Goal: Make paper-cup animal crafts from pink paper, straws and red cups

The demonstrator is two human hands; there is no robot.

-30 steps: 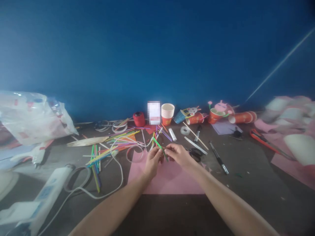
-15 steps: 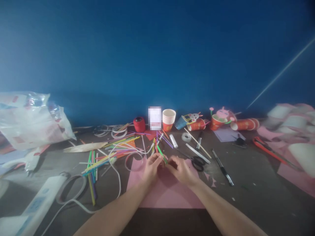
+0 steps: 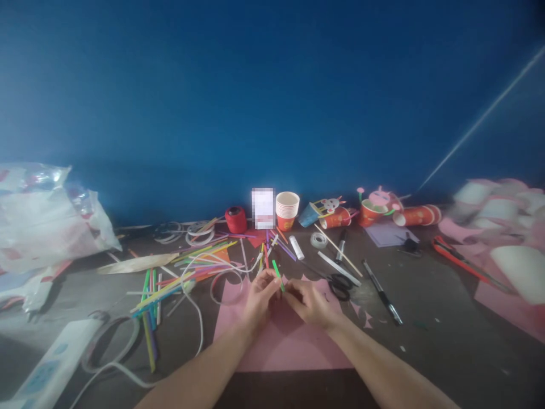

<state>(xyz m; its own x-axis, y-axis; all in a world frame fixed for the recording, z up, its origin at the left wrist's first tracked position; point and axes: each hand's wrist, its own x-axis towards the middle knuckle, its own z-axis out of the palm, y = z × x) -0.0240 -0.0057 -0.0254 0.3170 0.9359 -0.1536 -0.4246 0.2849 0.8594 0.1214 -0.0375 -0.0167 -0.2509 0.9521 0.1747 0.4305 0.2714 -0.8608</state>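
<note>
A short green straw stands tilted between my two hands, its upper end leaning left. My left hand pinches it between thumb and fingers. Closed round its lower end are the fingertips of my right hand, which partly hide that end. Both hands are above a sheet of pink paper with a jagged far edge. Black-handled scissors lie just right of the paper, by small pink scraps.
Many coloured straws and a looping white cable spread to the left, near a power strip. Stacked paper cups stand at the back. A pen and a red-handled tool lie right.
The green straw has turned more upright between my fingers. Both hands stay close together, and the whole view has shifted slightly.
</note>
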